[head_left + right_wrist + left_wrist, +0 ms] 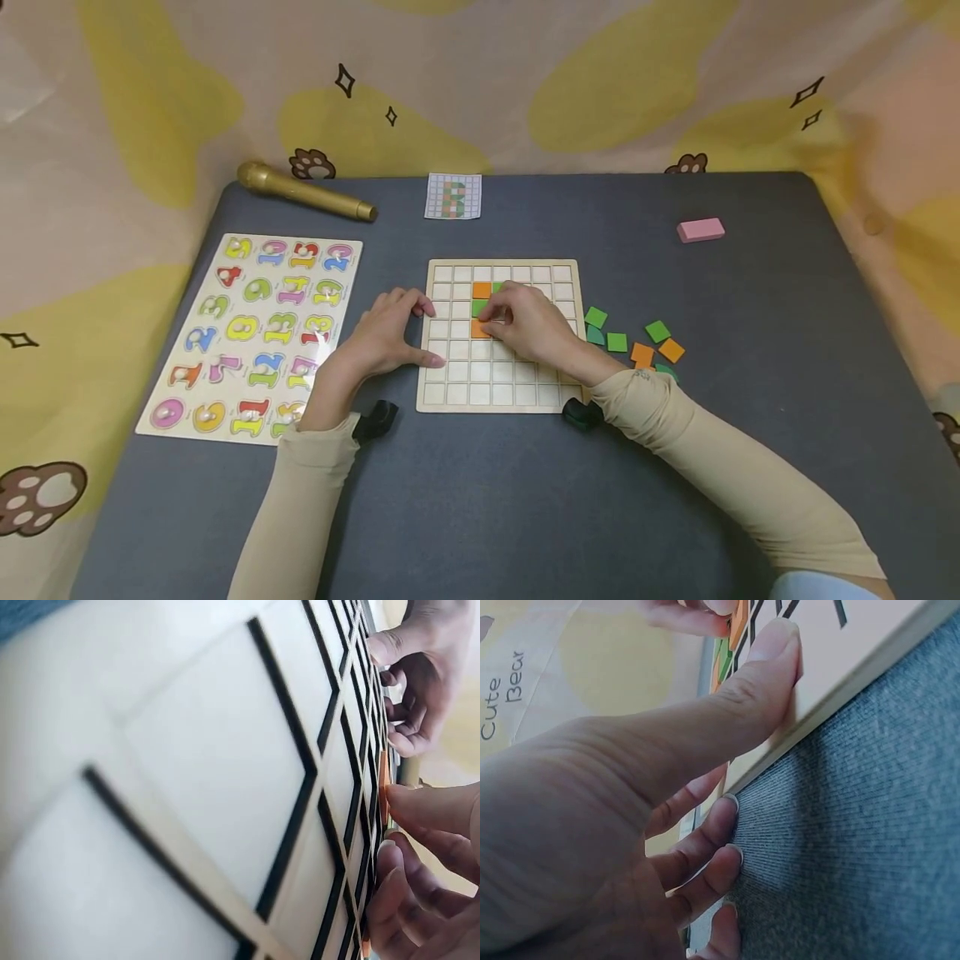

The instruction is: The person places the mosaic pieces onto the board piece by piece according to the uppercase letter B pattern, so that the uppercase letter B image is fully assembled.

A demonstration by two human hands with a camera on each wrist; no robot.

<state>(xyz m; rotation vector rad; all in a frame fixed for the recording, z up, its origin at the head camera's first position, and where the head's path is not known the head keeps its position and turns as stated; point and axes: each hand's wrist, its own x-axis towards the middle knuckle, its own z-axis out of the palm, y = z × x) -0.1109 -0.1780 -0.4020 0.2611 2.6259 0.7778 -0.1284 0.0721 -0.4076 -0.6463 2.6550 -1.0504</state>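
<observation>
Nearest the person, two beige sleeves [281, 517] reach in over a dark grey table [525, 508], with a black wrist device [377, 422] at each cuff. The left hand [384, 332] rests at the left side of a grid board [462, 372], its thumb on the rim and its fingers loosely bent along the edge. The right hand [528, 325] leans over the middle, thumb and forefinger close together at an orange tile [479, 329]; whether they pinch it, I cannot tell. The board lies flat in front of the person, nearly square with no clear long axis, its sides roughly in line with the table. In its third column from the left, orange, green and orange tiles run straight away from the person; another green tile [497, 287] shows beside the farthest, partly behind the right hand.

Loose tiles [617, 342] lie right of the board, some partly covered by the right sleeve. Left stands a number puzzle [238, 347], slightly turned, one corner behind the left forearm. Farther off are a pink block [701, 230], a patterned card [452, 197] and a gold microphone [311, 190], head leftward. Patterned cloth [480, 50] hangs behind.
</observation>
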